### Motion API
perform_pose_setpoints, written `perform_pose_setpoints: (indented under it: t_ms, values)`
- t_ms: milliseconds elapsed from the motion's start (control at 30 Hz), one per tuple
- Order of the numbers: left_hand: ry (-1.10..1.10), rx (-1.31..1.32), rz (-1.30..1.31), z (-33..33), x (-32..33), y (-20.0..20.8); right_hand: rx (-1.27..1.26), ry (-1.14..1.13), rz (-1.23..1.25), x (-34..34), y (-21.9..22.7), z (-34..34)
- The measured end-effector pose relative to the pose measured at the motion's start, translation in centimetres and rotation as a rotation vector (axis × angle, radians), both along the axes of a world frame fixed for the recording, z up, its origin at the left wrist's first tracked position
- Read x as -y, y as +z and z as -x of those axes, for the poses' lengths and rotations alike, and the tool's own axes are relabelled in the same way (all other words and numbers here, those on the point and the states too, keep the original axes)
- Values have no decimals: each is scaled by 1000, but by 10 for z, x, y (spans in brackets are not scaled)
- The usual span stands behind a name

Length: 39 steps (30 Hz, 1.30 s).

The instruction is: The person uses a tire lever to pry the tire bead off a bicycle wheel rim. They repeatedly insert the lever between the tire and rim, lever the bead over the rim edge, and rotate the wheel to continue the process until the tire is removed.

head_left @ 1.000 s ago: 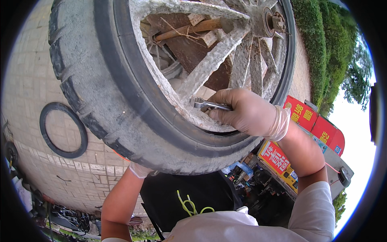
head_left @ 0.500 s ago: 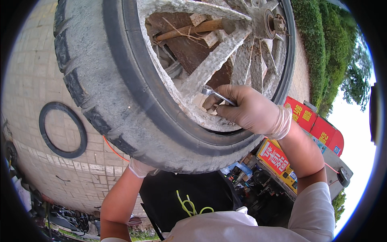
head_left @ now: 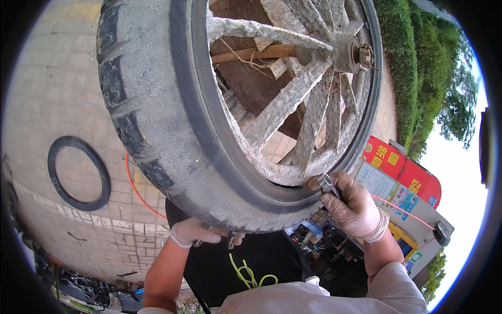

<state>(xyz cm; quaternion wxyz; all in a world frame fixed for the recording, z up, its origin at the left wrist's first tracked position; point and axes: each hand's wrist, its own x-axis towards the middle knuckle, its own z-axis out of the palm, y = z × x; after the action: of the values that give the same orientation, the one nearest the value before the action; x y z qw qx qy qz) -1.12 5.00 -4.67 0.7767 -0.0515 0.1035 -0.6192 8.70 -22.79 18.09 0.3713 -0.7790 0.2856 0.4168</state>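
Note:
A large, worn tyre (head_left: 149, 104) on a spoked, crusted metal wheel (head_left: 285, 104) fills the upper middle. My right hand (head_left: 355, 206), in a thin pale glove with darkened fingers, grips a ring spanner (head_left: 326, 183). Its shiny ring end points up by the tyre's lower right edge, and the fingertips are close to the rim. Under the tyre's bottom, my gloved left hand (head_left: 201, 231) is closed around metal tools (head_left: 231, 240). Only short shiny ends show, so their kind is unclear. The tyre partly hides the left fingers.
A black tyre ring (head_left: 104, 180) lies on the paving at left, beside an orange hose (head_left: 137, 191). Below the wheel is a black surface (head_left: 209, 277) with a yellow-green cord (head_left: 243, 272). Cluttered tools (head_left: 327, 246), red signs (head_left: 397, 162) and a hedge (head_left: 402, 68) stand right.
My right hand has moved from inside the rim down and right to the tyre's edge, still holding the spanner. My left hand shows more beneath the tyre. The wheel appears farther right.

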Motion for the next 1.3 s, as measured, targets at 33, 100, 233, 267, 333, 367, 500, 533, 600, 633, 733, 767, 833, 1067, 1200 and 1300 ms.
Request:
perform_pose_setpoints:
  t_ms: [33,100,233,267,333,367,500,533,600,633,733,767,833,1067,1200,1300]
  values:
    - [4,-50,-13,10,-11,-2,31,118,-25,1,1,3]
    - [59,-168,-47,31,-30,2,120,21,-54,0,2,7]
    - [172,-214,-209,54,-67,31,133,-177,-54,-18,18,10]
    - [200,-194,-241,56,-76,42,187,-160,-150,-27,21,11]
    - [281,-177,-294,58,-96,70,312,150,-232,-44,25,9]
    - [319,-152,-285,61,-103,84,382,238,-295,-53,27,8]
    - [454,-4,-531,90,-116,159,523,409,-552,-104,13,17]
    - [477,60,-593,102,-116,180,553,467,-598,-115,12,20]
    - [506,135,-695,131,-112,219,560,480,-736,-139,15,28]
    - [480,190,-731,147,-108,239,538,545,-801,-147,24,32]
    - [441,322,-801,188,-105,284,601,792,-975,-173,60,50]
    - [452,371,-831,203,-103,296,590,848,-1046,-184,72,58]
    - [480,451,-880,232,-99,314,558,980,-1141,-204,92,73]
    - [747,409,-997,329,-97,338,291,1333,-1246,-270,123,123]
    - [859,310,-1058,382,-115,339,298,1467,-1337,-341,127,166]
    - [938,242,-1083,428,-138,335,247,1567,-1380,-402,131,206]
